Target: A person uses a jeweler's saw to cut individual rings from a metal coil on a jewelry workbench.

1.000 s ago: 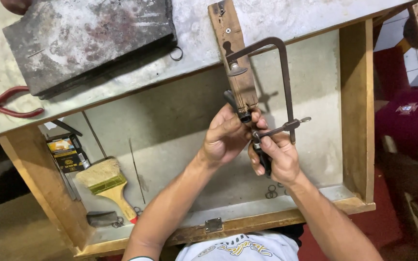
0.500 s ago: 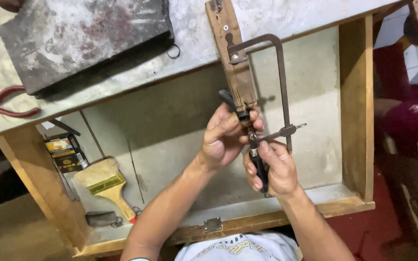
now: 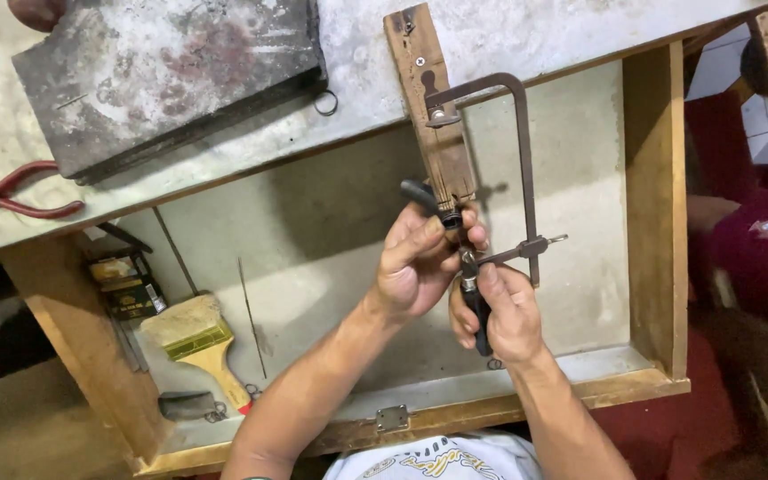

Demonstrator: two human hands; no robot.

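Open wooden drawer [image 3: 646, 222] pulled out beneath the table [image 3: 535, 27], pale floor inside. Lying in its left part: a wide paintbrush [image 3: 196, 342] with yellow ferrule, a small dark box [image 3: 131, 289], thin wires [image 3: 249, 316], a few small metal bits near the front rail.

Over the drawer, a jeweller's saw [image 3: 504, 169], metal frame upright in view, long axis running from the table edge down toward the body, black handle at the near end, open side of the frame facing left against the wooden bench pin [image 3: 433, 116] jutting from the table.

Right hand [image 3: 500, 311] with grip clamped around the saw's black handle. Left hand [image 3: 420, 267] with grip closed at the pin's tip; whatever is pinched there too small to make out.

On the table: a dark metal block [image 3: 171, 76], red-handled pliers [image 3: 20, 197] at the left edge.
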